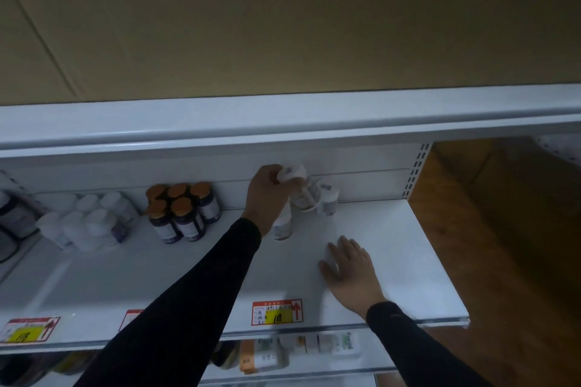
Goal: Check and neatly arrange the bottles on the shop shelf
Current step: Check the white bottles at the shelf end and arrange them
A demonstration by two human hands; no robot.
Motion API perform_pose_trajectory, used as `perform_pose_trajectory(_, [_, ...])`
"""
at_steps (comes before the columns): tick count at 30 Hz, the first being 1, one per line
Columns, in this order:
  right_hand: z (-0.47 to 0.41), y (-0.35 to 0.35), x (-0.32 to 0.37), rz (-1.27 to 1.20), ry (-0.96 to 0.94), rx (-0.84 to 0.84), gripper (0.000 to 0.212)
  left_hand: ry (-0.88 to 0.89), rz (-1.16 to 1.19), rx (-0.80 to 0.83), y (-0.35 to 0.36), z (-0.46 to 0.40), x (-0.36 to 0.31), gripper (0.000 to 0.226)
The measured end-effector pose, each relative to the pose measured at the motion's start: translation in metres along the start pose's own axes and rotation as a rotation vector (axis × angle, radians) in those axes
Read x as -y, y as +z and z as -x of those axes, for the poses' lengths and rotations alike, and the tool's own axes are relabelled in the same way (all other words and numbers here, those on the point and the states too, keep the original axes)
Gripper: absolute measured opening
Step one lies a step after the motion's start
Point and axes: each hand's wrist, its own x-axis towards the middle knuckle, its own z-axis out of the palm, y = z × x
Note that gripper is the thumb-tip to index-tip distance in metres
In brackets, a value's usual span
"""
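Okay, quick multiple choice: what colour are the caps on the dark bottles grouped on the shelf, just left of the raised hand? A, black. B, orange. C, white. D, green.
B: the cluster of dark glass bottles on the white metal shelf all carry orange-brown round caps, standing left of the left hand, which holds a small white plastic bottle.

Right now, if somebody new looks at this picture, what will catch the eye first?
First, the left hand at the back of the white shelf, gripping a small white bottle raised above a few others. Next, the cluster of dark bottles with orange caps to its left. The right hand rests on the shelf with fingers spread.
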Motion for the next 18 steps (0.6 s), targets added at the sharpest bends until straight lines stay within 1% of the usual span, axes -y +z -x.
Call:
perform_pose_trajectory(1, [0.0, -0.004, 0.002, -0.079, 0.02, 0.006, 0.066, -0.026, 0.067, 0.02, -0.002, 0.005, -0.001, 0.026])
perform_pose_trajectory(3, [0.006, -0.015, 0.009, -0.324, 0.079, 0.001, 0.056, -0.108, 0.21, 0.035, -0.004, 0.016, -0.001, 0.017])
perform_pose_trajectory(5, [0.012, -0.021, 0.014, -0.53, 0.1, -0.085, 0.048, -0.177, 0.316, 0.068, -0.005, 0.025, 0.003, 0.02])
perform_pose_trajectory(8, [0.02, -0.032, 0.028, -0.752, 0.1, -0.181, 0.031, -0.26, 0.422, 0.144, -0.006, 0.036, 0.013, 0.005])
perform_pose_trajectory(10, [0.026, -0.037, 0.04, -0.923, 0.087, -0.191, 0.018, -0.282, 0.459, 0.183, -0.007, 0.045, 0.018, 0.005])
perform_pose_trajectory(13, [0.034, -0.04, 0.056, -1.098, 0.065, -0.163, 0.018, -0.32, 0.515, 0.195, -0.006, 0.056, 0.023, 0.01])
perform_pose_trajectory(18, [0.044, -0.043, 0.07, -1.171, 0.041, -0.136, 0.027, -0.352, 0.557, 0.201, -0.004, 0.072, 0.023, 0.01])
